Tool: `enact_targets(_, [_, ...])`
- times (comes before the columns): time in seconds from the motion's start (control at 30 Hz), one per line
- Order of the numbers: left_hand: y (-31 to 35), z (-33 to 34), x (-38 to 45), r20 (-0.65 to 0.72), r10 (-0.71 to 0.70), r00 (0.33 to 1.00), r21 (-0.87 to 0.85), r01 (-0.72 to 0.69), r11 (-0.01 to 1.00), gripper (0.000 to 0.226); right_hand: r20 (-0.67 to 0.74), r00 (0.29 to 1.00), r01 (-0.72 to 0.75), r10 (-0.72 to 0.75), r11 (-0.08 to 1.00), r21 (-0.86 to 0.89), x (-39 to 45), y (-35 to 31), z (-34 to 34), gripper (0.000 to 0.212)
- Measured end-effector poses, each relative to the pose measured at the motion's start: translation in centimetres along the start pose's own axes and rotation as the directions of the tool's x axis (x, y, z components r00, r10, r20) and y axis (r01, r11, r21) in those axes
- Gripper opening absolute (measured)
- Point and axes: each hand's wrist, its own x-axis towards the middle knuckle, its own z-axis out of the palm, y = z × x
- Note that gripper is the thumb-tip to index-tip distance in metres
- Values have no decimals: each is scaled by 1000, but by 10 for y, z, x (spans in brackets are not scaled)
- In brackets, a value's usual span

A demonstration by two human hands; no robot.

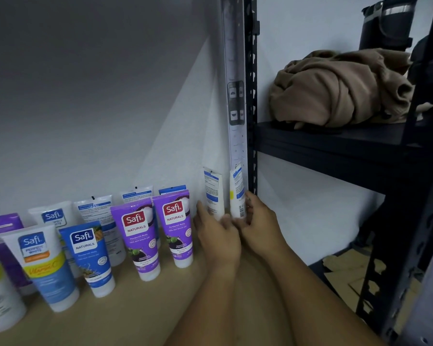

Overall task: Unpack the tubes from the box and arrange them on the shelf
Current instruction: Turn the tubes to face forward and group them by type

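Several Safi tubes stand cap-down on the wooden shelf: two purple Naturals tubes, a blue Naturals tube and a white-and-blue Perfect White tube. More tubes stand behind them against the wall. At the shelf's far right corner my left hand holds the base of a white tube. My right hand grips a second white tube beside the wall strip. Both white tubes are upright with their back labels facing me. The box is out of view.
A black metal rack stands just right of the shelf. On its upper shelf lie a bundled tan cloth and a dark bag. Flattened cardboard lies on the rack's lower level. A white wall backs the shelf.
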Motion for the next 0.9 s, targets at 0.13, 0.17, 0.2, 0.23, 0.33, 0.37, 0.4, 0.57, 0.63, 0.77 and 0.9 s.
enact_targets(0.13, [4,-1,-1,-46,-5,999,0,5,1000,51,-72,997,-25,21,998,-49,3,3,2,57])
enact_targets(0.17, [4,-1,-2,-46,-10,999,-5,10,1000,50,-73,997,-30,27,998,-48,4,4,1,54])
enact_targets(0.2, [3,-1,-1,-42,-11,999,-4,11,1000,49,-73,997,-30,26,998,-47,4,4,1,51])
enact_targets(0.23, [3,-1,-2,-35,-11,999,3,11,1000,49,-70,997,-27,23,998,-52,5,5,0,49])
enact_targets(0.33, [2,-2,-2,-21,17,1000,21,-17,1000,48,-27,1000,-8,6,997,-80,5,8,0,47])
enact_targets(0.37, [3,-3,-2,-16,17,1000,13,-17,1000,48,-9,1000,-8,7,997,-80,4,8,0,46])
enact_targets(0.4, [4,-3,-3,-13,11,1000,0,-11,1000,49,1,1000,-7,7,997,-74,4,7,0,46])
enact_targets(0.57, [1,-1,0,-31,27,999,-7,-28,1000,49,-78,997,15,-20,998,-62,4,5,3,46])
enact_targets(0.63, [-2,0,1,-34,20,999,4,-20,1000,46,-77,997,9,-14,998,-63,3,5,2,42])
enact_targets(0.77, [-4,0,1,-40,60,997,27,-59,998,41,-52,998,15,-20,995,-101,3,6,1,39])
enact_targets(0.9, [-3,-1,1,-28,20,999,-69,-22,997,46,-36,999,7,-11,996,-93,3,6,2,46])
